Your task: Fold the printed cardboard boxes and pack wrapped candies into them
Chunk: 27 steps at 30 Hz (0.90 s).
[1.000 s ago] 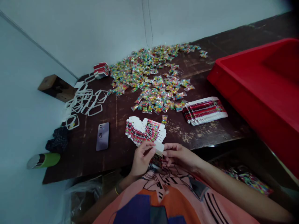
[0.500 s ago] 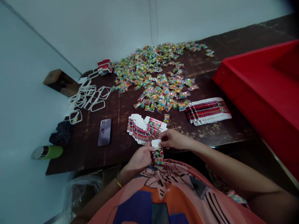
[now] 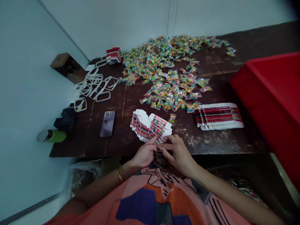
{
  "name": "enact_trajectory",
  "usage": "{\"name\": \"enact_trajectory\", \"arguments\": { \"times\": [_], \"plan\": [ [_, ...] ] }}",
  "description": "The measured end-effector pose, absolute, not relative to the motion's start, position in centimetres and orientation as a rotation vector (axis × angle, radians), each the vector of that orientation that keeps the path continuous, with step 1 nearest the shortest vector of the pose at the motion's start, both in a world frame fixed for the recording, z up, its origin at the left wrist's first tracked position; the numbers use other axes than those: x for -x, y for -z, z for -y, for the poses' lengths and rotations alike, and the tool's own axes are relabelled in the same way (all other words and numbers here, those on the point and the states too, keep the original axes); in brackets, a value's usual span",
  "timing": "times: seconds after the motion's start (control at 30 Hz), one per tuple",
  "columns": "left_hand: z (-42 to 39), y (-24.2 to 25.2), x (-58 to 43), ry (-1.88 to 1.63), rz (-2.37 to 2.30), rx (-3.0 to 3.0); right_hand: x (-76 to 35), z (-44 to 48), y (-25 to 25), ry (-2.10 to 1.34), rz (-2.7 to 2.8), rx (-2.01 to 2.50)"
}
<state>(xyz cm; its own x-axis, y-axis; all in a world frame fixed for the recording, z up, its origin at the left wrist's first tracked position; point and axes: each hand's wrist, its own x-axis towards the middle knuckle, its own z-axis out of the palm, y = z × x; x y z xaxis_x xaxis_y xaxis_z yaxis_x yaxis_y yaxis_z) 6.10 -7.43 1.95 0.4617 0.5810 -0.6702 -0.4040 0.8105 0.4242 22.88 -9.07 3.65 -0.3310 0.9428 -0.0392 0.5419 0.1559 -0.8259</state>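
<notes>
Just off the table's front edge, a small printed candy box point(image 3: 159, 158) is held close to my body. My left hand point(image 3: 145, 155) grips its left side, thumb and fingers closed on it. From the right, my right hand point(image 3: 177, 153) pinches at the box's top end, where the white flap no longer shows between the fingers. Right behind my hands lies a fan of flat printed cartons point(image 3: 150, 126) with white flaps. A single candy packet point(image 3: 172, 117) rests beside the fan. Farther back spreads a big heap of clear candy packets point(image 3: 164, 68).
On the right stand a row of printed cartons point(image 3: 219, 116) and a large red bin point(image 3: 264, 72). To the left are a phone point(image 3: 108, 123), a green bottle point(image 3: 52, 136), dark cloth point(image 3: 65, 120), white bands point(image 3: 93, 87), a brown box point(image 3: 68, 67) and stacked red cartons point(image 3: 114, 55).
My right hand has come over the top of the box, and the white flap that stood up is now covered or folded down. The view has shifted slightly.
</notes>
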Motion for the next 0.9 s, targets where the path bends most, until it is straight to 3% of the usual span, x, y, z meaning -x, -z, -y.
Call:
{"name": "enact_trajectory", "arguments": {
  "times": [0.27, 0.5, 0.77, 0.9],
  "plan": [
    [7.9, -2.5, -5.8, -0.554, -0.854, -0.241, -24.7, 6.9, -1.3, -1.881, 1.354, 1.201],
    [7.8, -2.1, -5.6, -0.568, -0.860, -0.259, -23.5, 9.6, -3.6, -1.352, 1.721, 1.211],
    [7.7, -2.1, -5.9, -0.564, -0.889, -0.233, -23.6, 8.0, -1.9, -1.352, 1.712, 1.247],
    [7.9, -1.7, -5.4, -0.566, -0.841, -0.179, -23.9, 8.6, -2.7, -1.198, 1.976, 1.087]
  ]
}}
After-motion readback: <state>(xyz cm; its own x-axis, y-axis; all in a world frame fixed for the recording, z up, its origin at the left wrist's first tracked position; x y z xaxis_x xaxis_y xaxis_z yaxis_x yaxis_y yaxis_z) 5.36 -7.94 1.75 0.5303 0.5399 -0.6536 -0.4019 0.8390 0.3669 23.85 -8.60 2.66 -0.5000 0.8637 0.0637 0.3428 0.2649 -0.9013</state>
